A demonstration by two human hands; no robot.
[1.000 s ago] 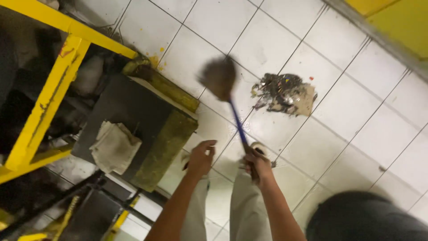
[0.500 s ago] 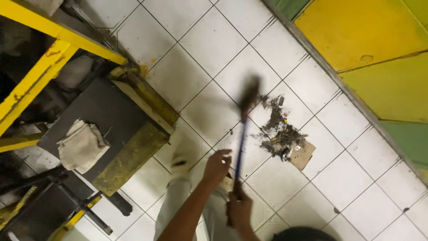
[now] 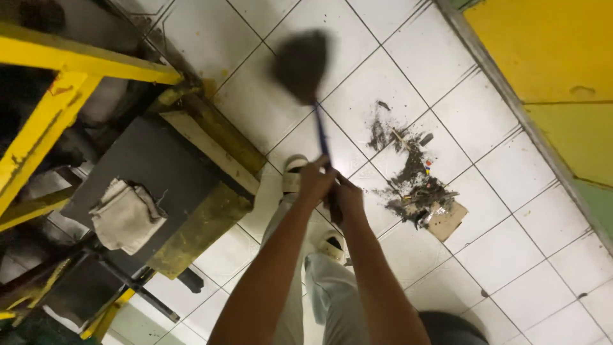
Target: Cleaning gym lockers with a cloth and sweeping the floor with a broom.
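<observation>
The floor [image 3: 447, 64] is white tile crossed by a grid of dark grout lines, with a few yellow specks near the frame [image 3: 83, 61], which is bright yellow and chipped. The broom [image 3: 300, 61] has a dark brown head on a blue handle. The dirt pile [image 3: 415, 179] is dark grey and black with tan cardboard. The cloth [image 3: 128, 214] is pale beige on a black tabletop [image 3: 159, 166] edged in worn olive-yellow. The wall [image 3: 549, 45] shows yellow and green panels.
</observation>
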